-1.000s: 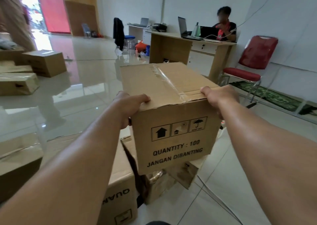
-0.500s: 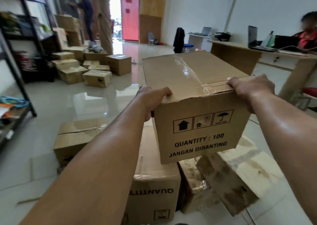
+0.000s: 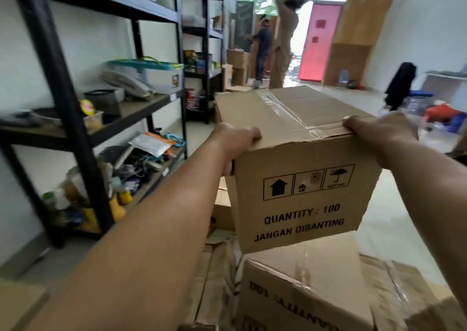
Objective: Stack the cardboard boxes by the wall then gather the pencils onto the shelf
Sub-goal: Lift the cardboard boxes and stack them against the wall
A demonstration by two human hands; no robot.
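**Box held up in both hands beside the shelf rack**

Box of brown cardboard, sealed with clear tape along its top seam, is in the air straight ahead of the person at chest height. Its near face carries an up arrow, a sun-and-house mark, an umbrella mark and the words "QUANTITY : 100" and "JANGAN DIBANTING".

The left hand grips the near left top corner, thumb flat on the lid and fingers curled down the side. The right hand grips the near right top corner the same way, thumb on the lid, its fingers hidden behind the box.

Just below sits a second box with its print upside down, among more flattened and sealed cardboard on the floor. Whether the two boxes touch is unclear.

To the left, the black metal shelf rack stands against a white wall, crowded with a telephone, a clear tub with a teal lid, bottles and cables.

Far back, two people stand near a red door. A dark jacket hangs at the right.
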